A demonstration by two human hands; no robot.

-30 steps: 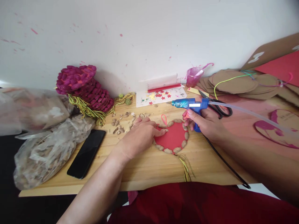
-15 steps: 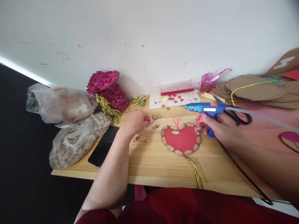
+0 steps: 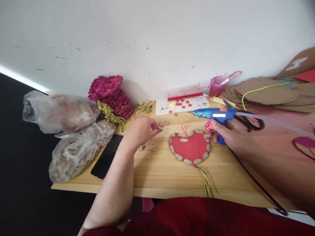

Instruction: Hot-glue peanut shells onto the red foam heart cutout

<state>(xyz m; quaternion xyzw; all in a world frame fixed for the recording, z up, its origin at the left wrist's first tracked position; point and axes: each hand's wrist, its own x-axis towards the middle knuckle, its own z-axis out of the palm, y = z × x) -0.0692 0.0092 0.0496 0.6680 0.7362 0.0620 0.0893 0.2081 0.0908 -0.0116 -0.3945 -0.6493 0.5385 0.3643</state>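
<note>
Clearly, right of centre, red heart (image 3: 190,147) rimmed with tan peanut shells (image 3: 188,162), right hand (image 3: 230,132) gripping blue glue gun (image 3: 219,115), left hand (image 3: 142,129), hold unclear to me.

One glue gun (image 3: 213,114) and one red heart (image 3: 190,148) show. Two plastic bags (image 3: 77,152), one phone (image 3: 106,158) and one cup (image 3: 218,87) appear.

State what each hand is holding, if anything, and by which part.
The right hand grips the blue glue gun by its handle. Whether the left hand, beside the loose peanut shells, pinches anything cannot be told.
</note>
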